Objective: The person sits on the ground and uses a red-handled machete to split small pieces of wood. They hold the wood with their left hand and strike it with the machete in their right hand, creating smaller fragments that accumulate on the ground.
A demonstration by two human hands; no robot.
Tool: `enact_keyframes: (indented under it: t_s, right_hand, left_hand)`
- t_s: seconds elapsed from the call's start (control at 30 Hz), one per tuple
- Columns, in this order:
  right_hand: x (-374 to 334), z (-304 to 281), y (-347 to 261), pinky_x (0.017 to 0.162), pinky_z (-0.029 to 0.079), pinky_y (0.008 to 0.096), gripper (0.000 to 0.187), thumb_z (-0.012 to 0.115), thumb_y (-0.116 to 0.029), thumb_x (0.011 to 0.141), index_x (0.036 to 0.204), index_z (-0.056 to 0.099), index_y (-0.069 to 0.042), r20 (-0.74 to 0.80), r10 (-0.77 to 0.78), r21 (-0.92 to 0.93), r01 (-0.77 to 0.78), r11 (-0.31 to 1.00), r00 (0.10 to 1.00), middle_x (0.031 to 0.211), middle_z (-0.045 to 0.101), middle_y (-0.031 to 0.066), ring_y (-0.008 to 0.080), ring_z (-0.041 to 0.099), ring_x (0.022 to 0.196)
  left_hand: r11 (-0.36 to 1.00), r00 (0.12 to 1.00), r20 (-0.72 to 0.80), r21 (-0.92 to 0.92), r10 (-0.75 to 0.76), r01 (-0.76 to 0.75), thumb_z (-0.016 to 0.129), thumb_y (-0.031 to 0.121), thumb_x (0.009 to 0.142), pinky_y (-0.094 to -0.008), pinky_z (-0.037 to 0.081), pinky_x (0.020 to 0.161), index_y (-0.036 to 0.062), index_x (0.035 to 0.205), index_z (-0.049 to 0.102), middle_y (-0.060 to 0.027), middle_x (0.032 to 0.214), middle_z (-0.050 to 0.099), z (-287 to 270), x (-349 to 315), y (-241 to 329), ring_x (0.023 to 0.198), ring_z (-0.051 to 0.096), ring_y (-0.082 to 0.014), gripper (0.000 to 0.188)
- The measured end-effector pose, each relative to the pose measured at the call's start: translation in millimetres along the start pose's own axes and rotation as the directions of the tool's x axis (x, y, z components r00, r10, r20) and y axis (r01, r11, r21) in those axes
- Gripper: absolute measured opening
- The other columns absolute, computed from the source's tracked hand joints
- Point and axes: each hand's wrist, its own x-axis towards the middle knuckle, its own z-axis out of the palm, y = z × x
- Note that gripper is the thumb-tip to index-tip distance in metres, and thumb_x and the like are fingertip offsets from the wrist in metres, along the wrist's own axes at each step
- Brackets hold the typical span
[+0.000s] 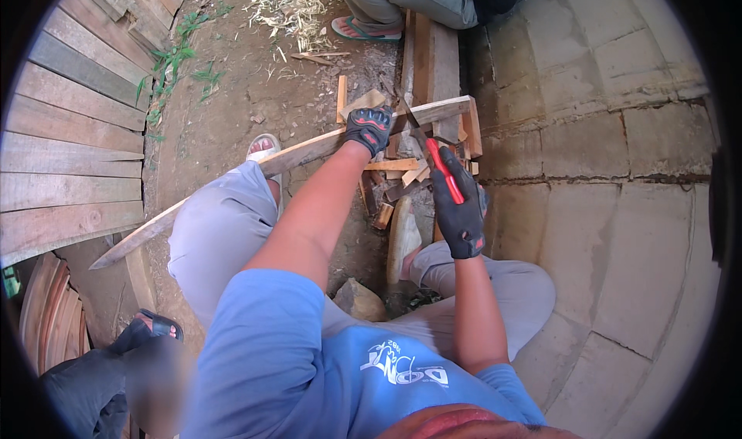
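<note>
A long wooden board (309, 148) runs slantwise from the lower left, past my left leg, to its squared end at the upper right. My left hand (369, 127), in a black and red glove, is closed over the board near that end. My right hand (459, 207), gloved alike, grips the red handle of a hand saw (418, 130). Its narrow dark blade points up and left and crosses the board just right of my left hand. Whether the teeth are in the wood, I cannot tell. Offcuts (394, 165) lie heaped beneath the board.
A concrete block wall (603, 230) rises on the right, and a plank wall (69, 145) at the left. Ahead, a person in sandals (371, 29) sits by a thick beam (434, 60) and wood shavings (290, 10). Another person's foot (162, 324) shows lower left. A rock (359, 300) lies between my legs.
</note>
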Motion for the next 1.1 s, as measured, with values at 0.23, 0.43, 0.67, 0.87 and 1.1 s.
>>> enact_keyframes:
  t_s: [0.23, 0.43, 0.67, 0.87, 1.1]
  right_hand:
    - [-17.0, -6.4, 6.2, 0.094, 0.058, 0.0418, 0.042, 0.070, -0.023, 0.103, 0.142, 0.070, -0.006, 0.003, -0.003, -0.009, 0.003, 1.000, 1.000, 0.126, 0.077, 0.0214, 0.0312, 0.077, 0.113]
    - [-19.2, -7.4, 9.5, 0.094, 0.058, 0.0417, 0.043, 0.070, -0.023, 0.103, 0.142, 0.069, -0.006, 0.008, 0.016, 0.030, -0.016, 0.999, 1.000, 0.125, 0.077, 0.0213, 0.0303, 0.077, 0.111]
    - [-13.4, -6.4, 0.1, 0.103, 0.055, 0.0411, 0.047, 0.065, -0.027, 0.107, 0.150, 0.063, -0.007, 0.111, 0.118, 0.067, -0.126, 0.990, 0.987, 0.137, 0.072, 0.0204, 0.0316, 0.072, 0.124]
    - [-35.9, 6.8, 29.9, 0.103, 0.054, 0.0425, 0.050, 0.063, -0.026, 0.107, 0.154, 0.059, -0.008, 0.065, 0.017, 0.159, -0.027, 0.987, 0.998, 0.141, 0.069, 0.0215, 0.0331, 0.070, 0.124]
    - [-38.0, 6.5, 1.0, 0.102, 0.053, 0.0437, 0.050, 0.062, -0.026, 0.108, 0.156, 0.057, -0.010, 0.092, 0.140, 0.102, -0.149, 0.984, 0.986, 0.138, 0.070, 0.0214, 0.0352, 0.069, 0.124]
  left_hand:
    - [0.997, 0.996, 0.074, 0.051, 0.047, -0.051, 0.064, 0.017, 0.093, -0.0431, 0.059, 0.074, 0.0137, 0.106, 0.072, -0.0071, 0.099, 0.079, -1.3, -3.8, 13.7, 0.093, 0.078, -0.0266, 0.016]
    - [0.999, 0.999, 0.035, 0.043, 0.029, -0.030, 0.061, 0.017, 0.095, -0.0438, 0.060, 0.075, 0.0177, 0.106, 0.074, -0.0079, 0.099, 0.078, 3.9, -5.3, 9.6, 0.096, 0.078, -0.0268, 0.017]
    - [0.994, 0.975, 0.204, -0.051, -0.083, 0.095, 0.069, 0.024, 0.089, -0.0465, 0.063, 0.083, 0.0138, 0.110, 0.077, -0.0129, 0.108, 0.081, -1.5, 10.2, 8.8, 0.101, 0.079, -0.0309, 0.025]
    - [0.999, 0.987, 0.159, -0.034, -0.028, 0.034, 0.067, 0.026, 0.092, -0.0465, 0.062, 0.080, 0.0121, 0.110, 0.077, -0.0122, 0.106, 0.081, 12.2, 8.1, 3.7, 0.097, 0.079, -0.0297, 0.025]
    - [0.996, 0.987, 0.145, -0.034, -0.072, 0.078, 0.065, 0.026, 0.094, -0.0464, 0.062, 0.079, 0.0133, 0.104, 0.079, -0.0115, 0.103, 0.080, 9.0, 5.7, 12.3, 0.098, 0.079, -0.0293, 0.022]
